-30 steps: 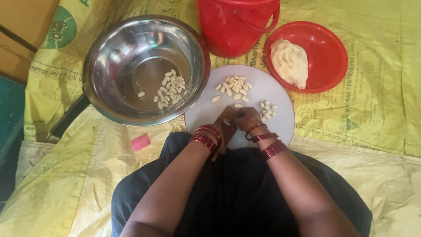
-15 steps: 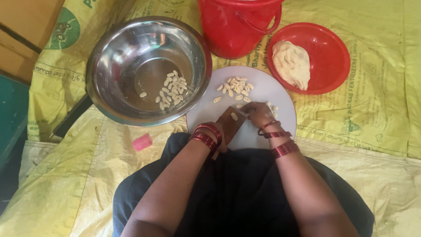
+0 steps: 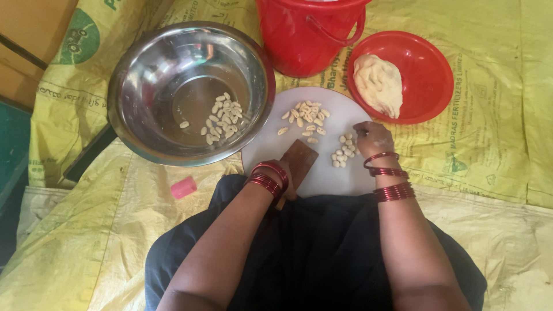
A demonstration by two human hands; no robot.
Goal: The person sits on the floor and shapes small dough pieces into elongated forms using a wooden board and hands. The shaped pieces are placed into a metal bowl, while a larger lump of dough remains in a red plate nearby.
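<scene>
My left hand [image 3: 283, 179], with red bangles on the wrist, grips the near end of a brown wooden block [image 3: 300, 159] that rests on a round white board [image 3: 328, 175]. My right hand [image 3: 373, 138] is at the board's right edge, fingertips curled down onto it beside a small heap of pale dough pieces [image 3: 342, 152]. Whether it pinches a piece is hidden. A second heap of dough pieces [image 3: 306, 114] lies at the board's far side. More of the same pieces lie in a large steel bowl [image 3: 144, 86] to the left.
A red plate [image 3: 431, 75] with a lump of dough [image 3: 378, 84] sits at the far right, beside a red bucket [image 3: 305, 40]. A small pink object [image 3: 184, 187] lies on the yellow woven sheet [image 3: 495, 126]. My dark-clothed lap fills the bottom of the view.
My right hand left the wooden block and moved right to the small heap at the board's edge. The left hand stayed on the block.
</scene>
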